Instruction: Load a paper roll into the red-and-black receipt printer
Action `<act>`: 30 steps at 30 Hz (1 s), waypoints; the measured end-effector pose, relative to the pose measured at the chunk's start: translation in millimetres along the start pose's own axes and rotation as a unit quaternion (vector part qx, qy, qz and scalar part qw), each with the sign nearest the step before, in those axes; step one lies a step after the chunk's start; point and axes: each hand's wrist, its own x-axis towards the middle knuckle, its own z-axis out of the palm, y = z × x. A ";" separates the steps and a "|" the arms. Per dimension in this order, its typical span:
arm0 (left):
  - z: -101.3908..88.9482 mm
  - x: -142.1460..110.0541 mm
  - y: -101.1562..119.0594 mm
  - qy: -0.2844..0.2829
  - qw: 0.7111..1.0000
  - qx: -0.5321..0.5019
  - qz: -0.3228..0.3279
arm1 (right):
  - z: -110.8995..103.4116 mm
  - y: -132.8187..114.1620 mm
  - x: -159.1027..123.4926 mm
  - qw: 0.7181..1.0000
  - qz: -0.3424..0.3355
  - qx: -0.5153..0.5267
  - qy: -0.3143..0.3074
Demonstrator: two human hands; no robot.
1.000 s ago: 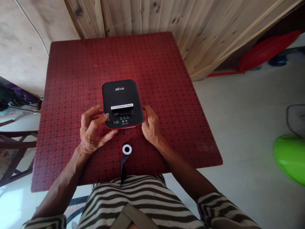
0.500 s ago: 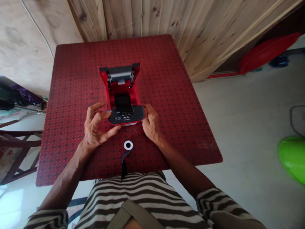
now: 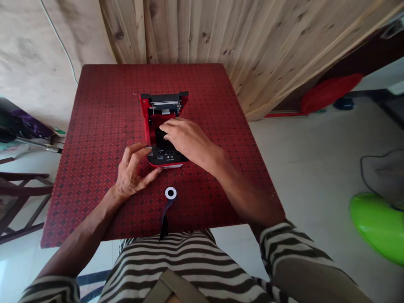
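A small red and black receipt printer (image 3: 167, 158) stands on the table with its lid (image 3: 166, 99) raised and tilted back. My left hand (image 3: 134, 168) grips its front left corner, thumb low at the front and fingers at the left side. Over the printer's open bay reaches my right hand (image 3: 187, 136), palm down, with thumb and forefinger slightly apart at the dark material (image 3: 160, 136) inside. Whether those fingertips touch it is hidden. In front of the printer lies a small paper roll (image 3: 171, 193), white at its end, with a dark strip (image 3: 164, 225) trailing toward me.
The table (image 3: 110, 101) has a red patterned cover and meets a wooden plank wall (image 3: 183, 33). A dark wooden chair (image 3: 25, 189) stands at left. On the floor at right are a green rounded object (image 3: 375, 223) and a dark cable (image 3: 362, 168).
The printer's lid has swung up from closed, exposing the bay. My right hand has left the printer's right side and moved over the bay. My left hand keeps its hold.
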 end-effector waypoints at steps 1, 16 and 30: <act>0.6 -0.6 -0.1 -0.002 1.000 0.002 0.000 | 0.2 -2.6 9.8 0.999 0.005 -0.026 -0.038; 2.8 0.0 0.7 -0.001 1.000 0.005 0.002 | -11.4 -14.7 29.7 0.988 0.028 -0.106 -0.111; 2.7 0.2 -1.4 0.000 1.000 0.004 0.004 | -13.7 -23.2 23.5 0.993 0.045 -0.099 -0.053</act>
